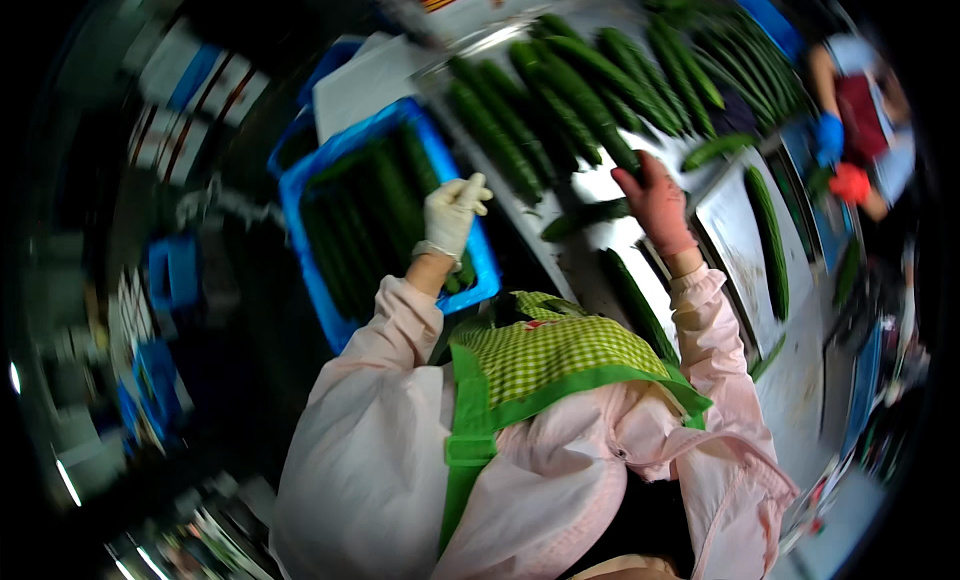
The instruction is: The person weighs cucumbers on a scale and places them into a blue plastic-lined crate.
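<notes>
Cucumbers [560, 100] piled upper centre | blue crate [300, 195] partly filled | our left hand [452, 212] empty, loosely curled | right hand [655, 200] gripping one more

Glossy plastic crate [300, 195] — smooth metal table [745, 240] — waxy-skinned cucumbers [560, 90].

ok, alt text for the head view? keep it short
A person in a pink jacket and green checked apron sorts cucumbers: the left hand, in a white glove, hovers over a blue crate of cucumbers, while the right hand, in a reddish glove, reaches into a cucumber pile on a metal table.
</notes>
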{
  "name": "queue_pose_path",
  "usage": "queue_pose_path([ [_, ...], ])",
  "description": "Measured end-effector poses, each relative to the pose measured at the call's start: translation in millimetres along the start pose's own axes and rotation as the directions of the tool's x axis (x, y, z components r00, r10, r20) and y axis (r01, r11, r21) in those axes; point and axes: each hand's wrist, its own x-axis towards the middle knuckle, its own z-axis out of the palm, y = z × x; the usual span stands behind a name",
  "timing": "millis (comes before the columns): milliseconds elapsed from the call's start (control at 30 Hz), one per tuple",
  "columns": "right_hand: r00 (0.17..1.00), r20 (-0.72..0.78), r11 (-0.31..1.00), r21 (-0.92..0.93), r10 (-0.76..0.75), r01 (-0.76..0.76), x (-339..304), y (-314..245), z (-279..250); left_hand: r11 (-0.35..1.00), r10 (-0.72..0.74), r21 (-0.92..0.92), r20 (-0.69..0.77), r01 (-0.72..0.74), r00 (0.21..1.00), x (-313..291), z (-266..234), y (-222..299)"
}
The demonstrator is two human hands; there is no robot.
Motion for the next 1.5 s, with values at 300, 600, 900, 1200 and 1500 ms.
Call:
queue_pose_path([
  [300, 0.988, 0.096, 0.923, -0.356, -0.122, 0.148, 60, 6, 82, 0.642, 0.421, 0.763, -0.437, 0.079, 0.795, -77, -109, -73],
  [600, 0.959, -0.057, 0.96, -0.011, -0.279, 0.279, -29, -64, 73, 0.916, -0.067, 0.248, -0.679, 0.315, 0.731, -89, -176, -101],
  [900, 0.87, 0.215, 0.891, 0.203, -0.444, 0.405, -106, -124, 112, 0.706, -0.131, 0.58, -0.458, 0.407, 0.879, -32, -52, -54],
  [1200, 0.788, 0.18, 0.806, 0.205, -0.589, 0.556, -105, -164, 176, 0.626, -0.211, 0.621, -0.446, 0.471, 0.87, -29, -69, -90],
  [1500, 0.63, 0.525, 0.807, 0.496, -0.572, 0.32, -144, -79, 282, 0.804, -0.228, 0.427, -0.422, 0.414, 0.878, -19, -92, -130],
])
